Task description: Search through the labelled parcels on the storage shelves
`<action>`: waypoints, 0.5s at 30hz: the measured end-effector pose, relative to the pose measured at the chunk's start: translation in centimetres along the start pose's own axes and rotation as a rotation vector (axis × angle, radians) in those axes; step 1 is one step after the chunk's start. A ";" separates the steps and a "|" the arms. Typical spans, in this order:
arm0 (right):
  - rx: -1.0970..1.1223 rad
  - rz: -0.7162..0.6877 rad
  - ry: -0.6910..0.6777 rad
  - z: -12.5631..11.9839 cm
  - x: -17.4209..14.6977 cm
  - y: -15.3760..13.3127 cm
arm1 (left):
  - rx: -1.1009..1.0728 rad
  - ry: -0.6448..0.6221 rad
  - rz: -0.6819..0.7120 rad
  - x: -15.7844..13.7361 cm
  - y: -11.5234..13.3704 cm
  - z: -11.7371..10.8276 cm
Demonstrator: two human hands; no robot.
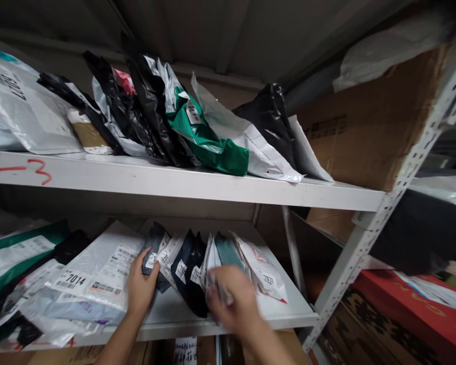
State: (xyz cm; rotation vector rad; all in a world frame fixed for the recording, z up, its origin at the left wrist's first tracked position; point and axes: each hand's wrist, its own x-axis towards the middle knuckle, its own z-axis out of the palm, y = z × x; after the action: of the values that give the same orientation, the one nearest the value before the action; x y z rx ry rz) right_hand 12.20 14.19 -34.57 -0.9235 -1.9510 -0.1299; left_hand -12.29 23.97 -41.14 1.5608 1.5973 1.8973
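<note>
Parcels (197,263) stand upright in a row on the lower shelf (273,317), each a thin mailer bag with a numbered label, and both hands are in among them. Left hand (140,286): fingers curled, thumb raised against a dark mailer (152,251) at the left end of the row, gripping its lower edge. Right hand (233,299): blurred in motion; fingers bent around a thin pale mailer (212,274) near the middle of the row, apparently pinching it, though the exact closure cannot be confirmed through the blur. Just left of the left hand lies a large white bag marked 7014 (95,279), flat and leaning on other bags. Right of the right hand, a white mailer with a red mark (264,274) leans outward. On the upper shelf (197,185), black, white and green bags (209,139) lean in a stack, with a cardboard box (368,121) beside them.
</note>
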 end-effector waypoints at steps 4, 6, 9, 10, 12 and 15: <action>-0.001 0.821 0.269 -8.5 0.7 10.6 | 0.030 0.050 0.085 -0.2 -0.2 -0.1; 0.096 0.937 0.192 -9.0 -0.3 14.0 | 0.045 0.066 0.099 -0.2 0.0 -0.3; 0.192 0.944 0.151 -6.6 -2.2 15.1 | 0.079 0.031 0.064 0.0 0.8 -1.1; 0.212 0.951 0.144 -5.5 -2.6 14.9 | 0.103 0.006 0.046 0.0 1.0 -1.5; 0.241 0.985 0.109 -3.7 -2.9 14.1 | 0.171 -0.043 0.001 0.3 1.6 -2.2; 0.261 1.023 0.045 -2.1 -2.4 13.4 | 0.313 -0.124 -0.046 1.0 2.1 -3.1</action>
State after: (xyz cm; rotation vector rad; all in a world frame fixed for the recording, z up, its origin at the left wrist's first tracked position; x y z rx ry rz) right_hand 23.07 21.42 -38.89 -1.5856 -1.2116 0.6651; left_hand -14.23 22.01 -38.39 1.7028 1.9267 1.5501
